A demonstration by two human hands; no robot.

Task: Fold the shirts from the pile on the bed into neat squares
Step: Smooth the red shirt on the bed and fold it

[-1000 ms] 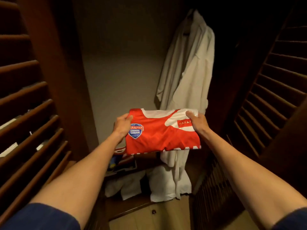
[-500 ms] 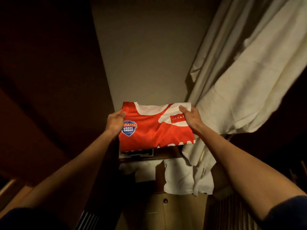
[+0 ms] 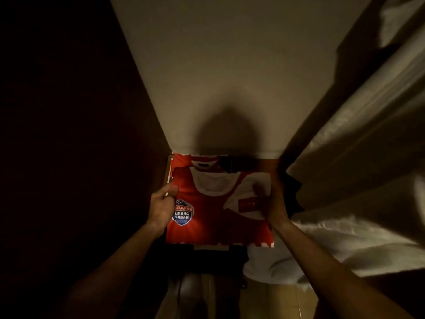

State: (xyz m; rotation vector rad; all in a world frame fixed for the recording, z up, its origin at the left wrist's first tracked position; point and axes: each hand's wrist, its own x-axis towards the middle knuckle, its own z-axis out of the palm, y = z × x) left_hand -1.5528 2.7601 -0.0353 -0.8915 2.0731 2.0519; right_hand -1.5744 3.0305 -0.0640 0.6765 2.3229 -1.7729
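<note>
A folded red and white shirt (image 3: 213,222) with a blue badge lies flat low inside a dark wardrobe, between both my hands. My left hand (image 3: 162,207) grips its left edge, thumb on top by the badge. My right hand (image 3: 272,204) grips the right edge over the white shoulder patch. Behind it a second folded red shirt (image 3: 195,161) shows, lying against the back wall. What the held shirt lies on is hidden in shadow.
A white robe (image 3: 358,157) hangs close on the right and drapes down past my right arm. The dark wooden side wall (image 3: 69,134) closes in on the left. The pale back wall (image 3: 230,65) stands just beyond the shirts.
Both hands have carried the shirt down and deeper into the wardrobe, close to the back wall. The second red shirt has come into view behind it.
</note>
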